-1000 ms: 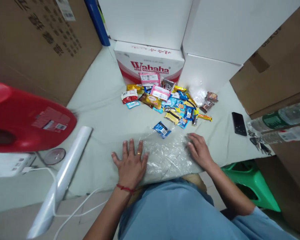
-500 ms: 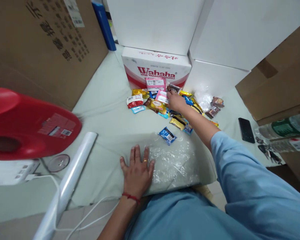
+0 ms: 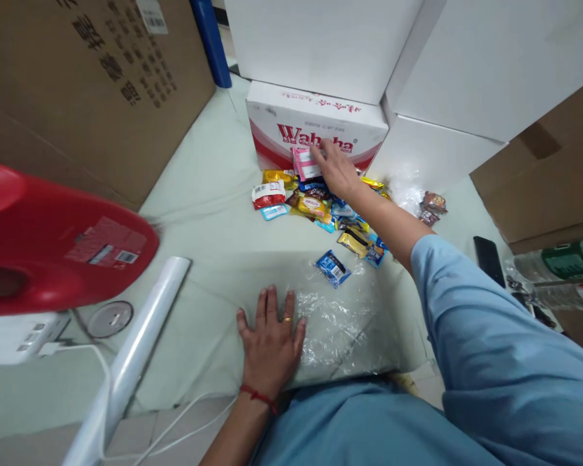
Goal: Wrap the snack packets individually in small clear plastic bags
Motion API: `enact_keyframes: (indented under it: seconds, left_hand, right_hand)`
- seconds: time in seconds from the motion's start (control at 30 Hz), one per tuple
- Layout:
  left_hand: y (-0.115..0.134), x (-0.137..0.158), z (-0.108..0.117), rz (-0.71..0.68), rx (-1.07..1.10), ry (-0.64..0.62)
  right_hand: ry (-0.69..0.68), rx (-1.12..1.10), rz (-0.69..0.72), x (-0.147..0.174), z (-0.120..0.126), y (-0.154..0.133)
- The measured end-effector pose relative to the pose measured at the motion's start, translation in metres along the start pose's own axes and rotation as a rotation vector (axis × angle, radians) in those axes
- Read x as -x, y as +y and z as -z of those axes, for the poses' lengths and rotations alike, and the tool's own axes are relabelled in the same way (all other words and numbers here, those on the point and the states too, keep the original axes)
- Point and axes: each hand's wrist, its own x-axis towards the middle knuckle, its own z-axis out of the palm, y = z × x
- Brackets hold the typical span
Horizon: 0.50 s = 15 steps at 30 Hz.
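Observation:
My right hand (image 3: 337, 169) is at the far side of a pile of small wrapped snacks, its fingers closed on the edge of a pink-and-white snack packet (image 3: 308, 166) in front of the Wahaha box (image 3: 315, 123). Around it lie a yellow packet (image 3: 313, 204), a red-and-white packet (image 3: 269, 194) and several others. My left hand (image 3: 272, 336) rests flat with fingers spread on the pale green cloth (image 3: 214, 291), beside a clear plastic bag (image 3: 342, 330). A blue packet (image 3: 333, 268) lies alone at the bag's far edge.
On the left are a red plastic appliance (image 3: 68, 239), a clear film roll (image 3: 140, 336) and a white power bank (image 3: 24, 336) with a cable. On the right lie a black phone (image 3: 488, 259) and plastic bottles (image 3: 563, 264). Cardboard and white boxes stand around the back.
My right hand has moved up and away from the pile's middle, bringing the pink packet against the front of the Wahaha box. My left hand still lies flat. The view has shifted slightly.

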Motion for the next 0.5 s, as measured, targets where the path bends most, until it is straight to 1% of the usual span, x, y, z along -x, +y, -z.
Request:
enact_keyframes:
  seconds: [0.1, 0.17, 0.27, 0.33, 0.37, 0.43, 0.5]
  left_hand:
    - [0.0, 0.0, 0.0, -0.005, 0.014, 0.004]
    - [0.0, 0.0, 0.0, -0.004, 0.019, 0.0]
    - [0.0, 0.0, 0.0, 0.006, 0.015, -0.005]
    - [0.0, 0.0, 0.0, 0.011, 0.011, -0.006]
    - [0.0, 0.0, 0.0, 0.008, 0.01, -0.007]
    - [0.001, 0.0, 0.0, 0.0, 0.008, -0.01]
    - [0.001, 0.0, 0.0, 0.0, 0.008, -0.013]
  right_hand:
    - [0.0, -0.036, 0.031, -0.003, -0.008, -0.004]
    - [-0.012, -0.046, 0.008, -0.001, -0.008, -0.01]
    - [-0.045, -0.044, -0.129, 0.001, -0.001, -0.02]
    - [-0.044, -0.037, -0.23, -0.002, 0.002, -0.024]
    - [-0.037, -0.033, -0.256, -0.004, 0.002, -0.024]
    - [-0.019, -0.022, -0.246, -0.007, 0.0, -0.023]
    - [0.011, -0.004, -0.179, -0.009, -0.004, -0.019]
